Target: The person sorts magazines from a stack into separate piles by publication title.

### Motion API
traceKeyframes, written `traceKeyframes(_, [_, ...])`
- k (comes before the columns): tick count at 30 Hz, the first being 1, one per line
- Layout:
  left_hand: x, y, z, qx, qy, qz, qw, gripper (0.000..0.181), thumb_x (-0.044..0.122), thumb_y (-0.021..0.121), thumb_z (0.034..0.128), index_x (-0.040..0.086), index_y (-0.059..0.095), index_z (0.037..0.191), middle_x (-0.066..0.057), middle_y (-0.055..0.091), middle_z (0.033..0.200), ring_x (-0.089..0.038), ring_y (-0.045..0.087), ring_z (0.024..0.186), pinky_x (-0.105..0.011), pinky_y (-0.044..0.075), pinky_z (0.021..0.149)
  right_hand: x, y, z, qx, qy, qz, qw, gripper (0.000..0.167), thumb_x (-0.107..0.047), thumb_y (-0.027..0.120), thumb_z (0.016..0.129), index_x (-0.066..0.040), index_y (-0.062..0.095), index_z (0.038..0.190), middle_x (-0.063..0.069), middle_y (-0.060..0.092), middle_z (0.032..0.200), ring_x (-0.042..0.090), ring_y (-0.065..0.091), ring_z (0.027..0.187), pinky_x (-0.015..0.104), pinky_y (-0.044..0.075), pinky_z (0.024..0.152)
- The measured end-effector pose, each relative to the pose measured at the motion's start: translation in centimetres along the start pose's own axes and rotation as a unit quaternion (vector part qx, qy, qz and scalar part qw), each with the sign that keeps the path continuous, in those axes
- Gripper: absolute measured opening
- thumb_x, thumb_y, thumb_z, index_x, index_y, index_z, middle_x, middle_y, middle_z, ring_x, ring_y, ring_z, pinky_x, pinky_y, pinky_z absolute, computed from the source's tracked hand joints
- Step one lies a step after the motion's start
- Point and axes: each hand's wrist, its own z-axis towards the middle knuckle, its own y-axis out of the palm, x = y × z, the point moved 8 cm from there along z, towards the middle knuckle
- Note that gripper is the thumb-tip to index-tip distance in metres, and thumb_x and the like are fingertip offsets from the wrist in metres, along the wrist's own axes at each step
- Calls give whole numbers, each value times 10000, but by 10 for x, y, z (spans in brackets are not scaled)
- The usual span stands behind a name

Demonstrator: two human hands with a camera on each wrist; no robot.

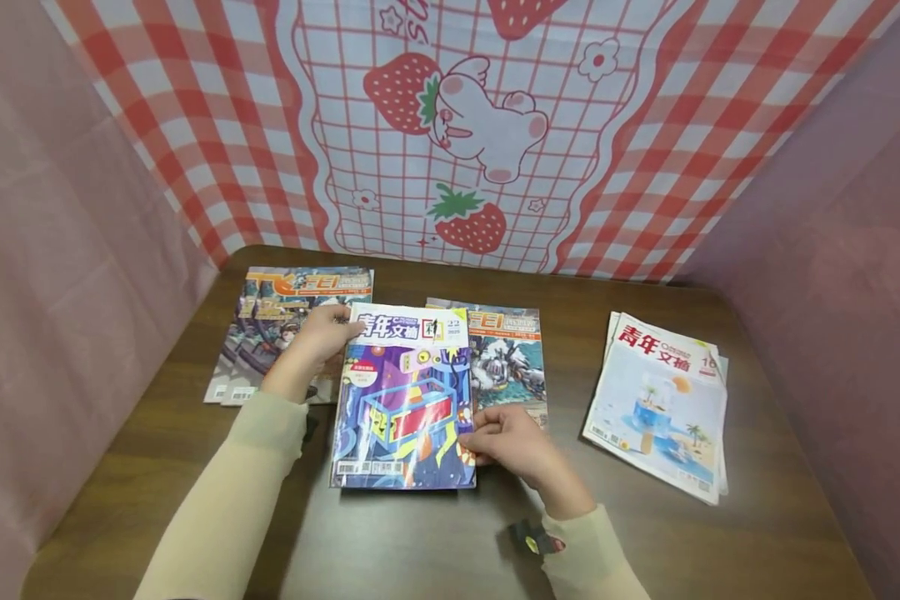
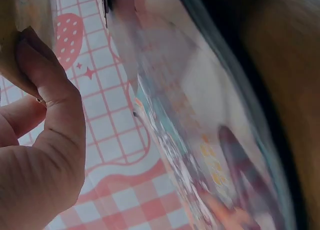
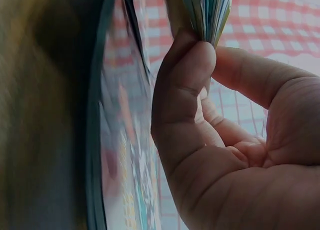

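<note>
A magazine with a purple and blue cover (image 1: 408, 400) is held above the table's middle, its cover facing up. My left hand (image 1: 318, 342) pinches its upper left edge. At its lower right edge my right hand (image 1: 513, 442) pinches it between thumb and fingers. The right wrist view shows the page edges (image 3: 210, 14) gripped by the right hand's fingertips (image 3: 197, 59). In the left wrist view, the left thumb and fingers (image 2: 57, 109) close on the edge. Partly hidden behind the held magazine lies another magazine with an orange-lettered cover (image 1: 508, 358).
Several overlapping magazines with orange lettering (image 1: 266, 333) lie on the brown table (image 1: 390, 550) at the left. A stack with a pale blue cover (image 1: 660, 408) lies tilted at the right. A strawberry-print cloth (image 1: 457, 158) hangs behind, with pink cloth (image 1: 82, 208) at the sides.
</note>
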Motion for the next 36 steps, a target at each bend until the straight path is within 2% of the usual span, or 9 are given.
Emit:
traceKeyframes(5, [-13, -14, -14, -99, -396, -365, 9985, 259, 158, 585, 1042, -42, 511, 1188, -189, 678, 877, -225, 694, 617, -429, 611, 638, -5, 18, -1, -202, -220, -177, 9994, 138, 11, 742, 884, 95, 650, 943, 142, 720, 794, 151, 668, 678, 325, 601, 649])
traceKeyframes(8, [-17, -19, -21, -169, -441, -416, 9980, 280, 147, 573, 1044, -71, 496, 1202, -194, 683, 873, -245, 705, 636, -446, 614, 644, -6, 27, -3, -315, -260, -355, 9985, 130, 1, 756, 873, 73, 654, 908, 116, 711, 757, 146, 651, 632, 318, 595, 624])
traceKeyframes(12, [-19, -25, -30, -247, -365, -190, 9988, 235, 142, 572, 1043, -73, 519, 1122, -164, 678, 835, -221, 691, 627, -410, 608, 609, -6, 40, -8, -587, -260, -528, 9965, 140, -10, 767, 871, 41, 641, 837, 103, 699, 712, 141, 627, 564, 305, 584, 576])
traceKeyframes(15, [-23, -30, -36, -206, -291, 104, 9993, 203, 150, 592, 1032, -49, 558, 1014, -94, 635, 739, -153, 603, 544, -329, 544, 506, -6, 48, -11, -757, -265, -573, 9951, 161, -4, 769, 867, 24, 626, 799, 104, 688, 674, 133, 615, 535, 276, 562, 543])
traceKeyframes(17, [-28, -33, -40, -176, -297, 115, 9993, 195, 143, 604, 1023, -34, 558, 956, -47, 587, 678, -121, 534, 504, -282, 483, 459, -6, 52, -13, -806, -261, -627, 9944, 175, -6, 776, 859, 9, 620, 783, 94, 677, 646, 126, 608, 521, 255, 542, 527])
traceKeyframes(20, [-37, -37, -48, -196, -343, -22, 9992, 178, 113, 608, 1014, -45, 561, 948, -26, 572, 657, -109, 536, 500, -271, 490, 450, -4, 60, -16, -940, -180, -737, 9927, 187, -13, 781, 856, -10, 615, 771, 75, 664, 619, 114, 604, 512, 227, 517, 524])
traceKeyframes(24, [-43, -41, -59, -340, -245, -213, 9989, 171, 54, 587, 1006, -116, 576, 1015, -57, 643, 719, -156, 649, 578, -329, 587, 530, -3, 71, -19, -1075, -87, -886, 9902, 202, -29, 791, 853, -30, 613, 756, 68, 666, 613, 113, 608, 508, 235, 522, 519])
traceKeyframes(30, [-53, -46, -71, -584, -411, -409, 9966, 178, 30, 569, 991, -144, 562, 1030, -103, 671, 722, -179, 648, 556, -324, 577, 502, 2, 86, -24, -1289, -18, -866, 9879, 212, -10, 797, 843, -34, 616, 736, 81, 673, 607, 119, 607, 492, 243, 526, 485])
traceKeyframes(36, [-68, -54, -84, -869, -619, -488, 9931, 410, 21, 550, 987, -251, 438, 1273, -175, 704, 798, -276, 699, 602, -417, 606, 560, 9, 101, -26, -1417, 97, -843, 9863, 219, -5, 806, 831, -42, 614, 733, 70, 675, 601, 111, 600, 479, 236, 513, 464])
